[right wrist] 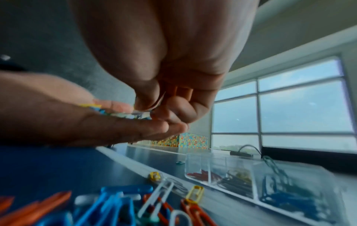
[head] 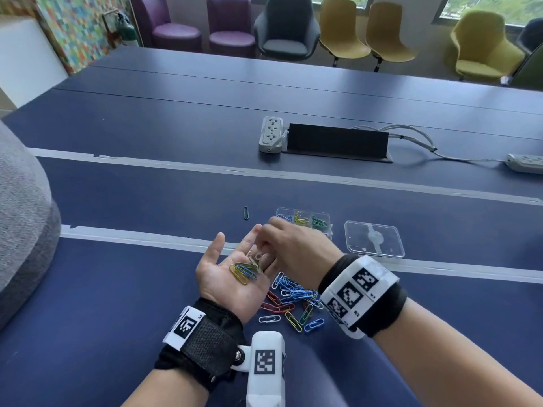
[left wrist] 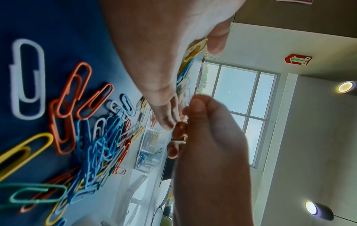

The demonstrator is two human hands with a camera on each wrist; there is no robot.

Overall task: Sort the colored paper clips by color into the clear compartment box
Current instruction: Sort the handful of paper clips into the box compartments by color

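Left hand (head: 232,277) lies flat, cupping clips (head: 244,271); right hand (head: 291,245) pinches one, best lifted singly, then dropped in the box (head: 304,220) by color

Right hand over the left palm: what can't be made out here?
- Head view: right hand fingertips hide any clip pinched; near compartments of the compartment box hidden by that hand.
- Right wrist view: clips on the left hand blurred.
- Left wrist view: box contents too small.

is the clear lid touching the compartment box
Apart. The head view shows a strip of bare blue table between the clear lid, lying flat, and the compartment box to its left.
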